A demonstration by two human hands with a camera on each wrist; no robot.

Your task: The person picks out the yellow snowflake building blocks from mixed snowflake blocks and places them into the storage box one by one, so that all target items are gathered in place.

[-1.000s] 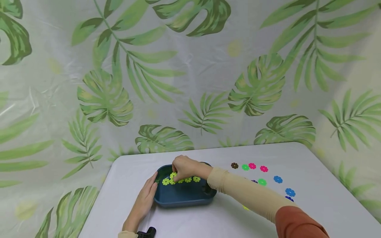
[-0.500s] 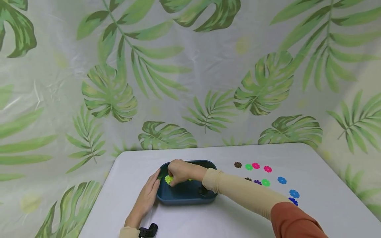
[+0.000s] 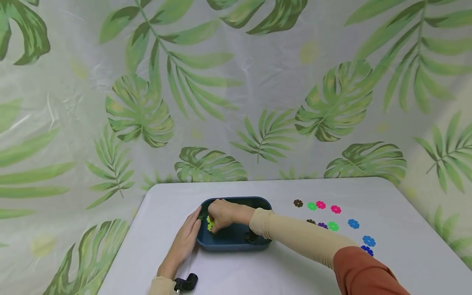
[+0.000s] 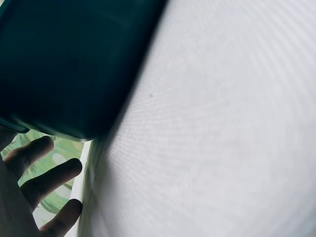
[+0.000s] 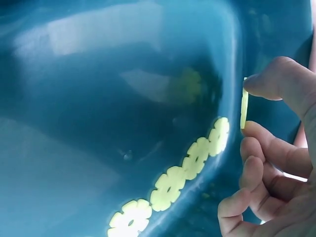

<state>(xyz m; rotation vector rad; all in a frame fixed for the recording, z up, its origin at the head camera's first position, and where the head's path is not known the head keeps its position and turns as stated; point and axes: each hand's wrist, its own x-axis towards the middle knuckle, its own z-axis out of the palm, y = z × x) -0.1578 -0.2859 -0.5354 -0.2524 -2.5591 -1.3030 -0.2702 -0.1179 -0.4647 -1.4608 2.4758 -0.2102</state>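
A dark blue tray [image 3: 236, 247] with rounded corners sits on the table. Straight fingers of my left hand [image 3: 183, 237] lie along its left end; in the left wrist view, fingertips [image 4: 72, 167] show beyond the tray's wall [image 4: 74, 74]. Inside the tray, my right hand [image 3: 225, 214] pinches a thin yellow flower-shaped disc [image 5: 244, 104] edge-on between thumb and index finger. Several similar yellow discs [image 5: 168, 189] form a row along the tray's inner edge in the right wrist view. From the head, my right hand hides most of them.
Right of the tray, loose flower discs lie scattered: brown [image 3: 298, 203], green [image 3: 333, 226], pink [image 3: 336, 209], blue [image 3: 353, 223] and purple ones among them. A leaf-patterned curtain [image 3: 265, 102] hangs behind the white table [image 3: 177, 192].
My right hand has shifted left inside the tray with the yellow disc and now covers most of the row. My left hand keeps its place at the tray's end. The head view has shifted slightly.
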